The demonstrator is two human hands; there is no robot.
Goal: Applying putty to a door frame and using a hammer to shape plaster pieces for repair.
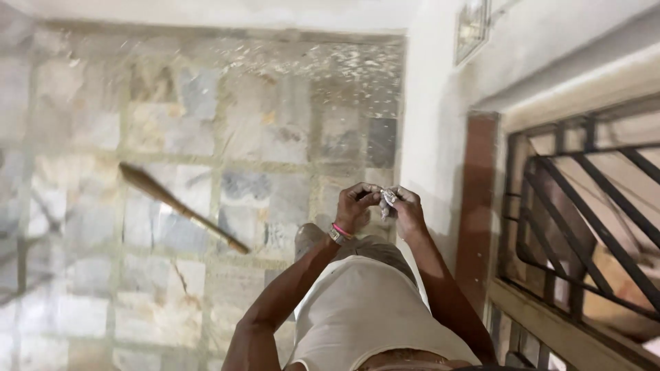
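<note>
Both hands are up in front of the torso, over the tiled floor [172, 137]. The left hand [356, 204] and right hand [407, 209] are touching at the fingertips, and both are pinching a small crumpled whitish scrap [388, 199] between them. It could be paper or foil; it is too small to tell. Each grip is pressed closed on it, with no fingers spread.

Risks, as a judgement:
- The scrap is tiny and held only at the fingertips. A slip or a tear would probably drop it onto the pale, speckled tiles, where it would be hard to spot.
- A wooden stick [182, 206] lies diagonally on the floor to the person's left, near the feet. A step back or to the left could land on it and cause a roll or a trip.
- The image is motion-blurred, so footing detail is unclear.

Room:
- Right side is tight. The white wall [433, 137] and a red-brown frame [478, 206] sit just beside the right forearm, with a dark metal grille [584, 220] beyond. An elbow swing to the right would hit them.
- Open floor lies ahead and to the left, apart from the stick.
</note>
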